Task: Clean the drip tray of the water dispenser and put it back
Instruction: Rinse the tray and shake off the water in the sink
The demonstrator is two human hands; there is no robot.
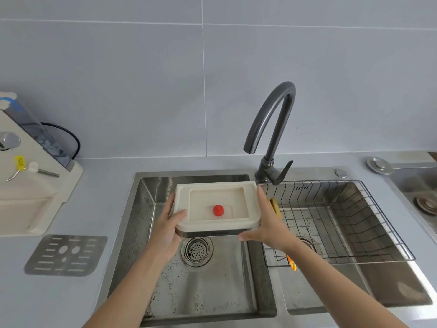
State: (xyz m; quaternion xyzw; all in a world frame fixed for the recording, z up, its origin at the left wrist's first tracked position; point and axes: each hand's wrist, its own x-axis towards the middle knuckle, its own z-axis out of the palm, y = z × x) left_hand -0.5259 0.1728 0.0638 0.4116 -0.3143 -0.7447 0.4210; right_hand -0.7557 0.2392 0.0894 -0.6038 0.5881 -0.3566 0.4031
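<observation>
Cream drip tray (216, 207) held level above left sink basin (198, 280), your left hand (169, 229) and right hand (267, 223) clamping its short ends. Keep red float (218, 210) seated; tip slowly toward drain (197, 250), away from worktop (59, 299).

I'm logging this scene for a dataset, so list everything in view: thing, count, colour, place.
drip tray: one, cream, held over the left sink basin
float: one, red, inside the tray
metal grate: one, silver, on the counter, left
water dispenser: one, cream, far left
sink: one, steel, two basins
faucet: one, dark grey, behind the sink
wire rack: one, dark, in the right basin
sponge: one, yellow, in the rack
left hand: grip on the tray's left edge
right hand: grip on the tray's right edge
</observation>
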